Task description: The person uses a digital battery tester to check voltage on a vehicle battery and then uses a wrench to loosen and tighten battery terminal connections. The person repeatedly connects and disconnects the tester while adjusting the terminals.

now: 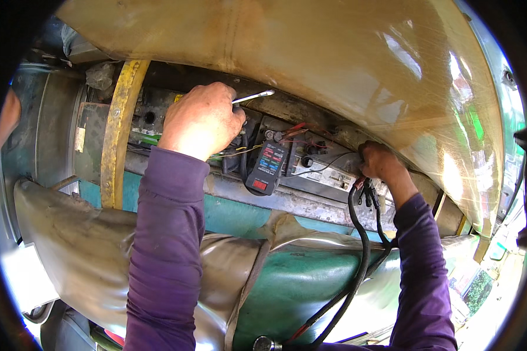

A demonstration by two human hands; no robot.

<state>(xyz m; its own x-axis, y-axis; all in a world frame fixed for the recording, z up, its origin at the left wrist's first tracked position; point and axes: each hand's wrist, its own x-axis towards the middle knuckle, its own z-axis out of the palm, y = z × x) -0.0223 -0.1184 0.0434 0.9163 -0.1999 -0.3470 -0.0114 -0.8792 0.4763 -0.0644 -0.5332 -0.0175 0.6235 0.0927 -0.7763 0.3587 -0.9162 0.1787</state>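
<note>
My left hand (pixel 202 120) is closed around a shiny metal spanner (pixel 255 96), whose end sticks out to the right past my thumb. It is over the left part of a battery compartment. My right hand (pixel 382 162) has its fingers curled at the right end of a battery (pixel 328 175); what they grip is hidden. Right below that hand, thick black cables (pixel 359 234) with dark lugs hang down and run toward me. Between my hands, a black handheld device (pixel 268 168) with coloured labels and a red lit display leans against the battery, thin wires around it.
A large brownish panel (pixel 310 47) slopes over the compartment. A worn yellow metal bar (pixel 118 128) crosses it on the left. Along the near side lie a brown cover sheet (pixel 88 228) and a green padded surface (pixel 304 281). Part of another person's arm (pixel 7 120) shows at the far left.
</note>
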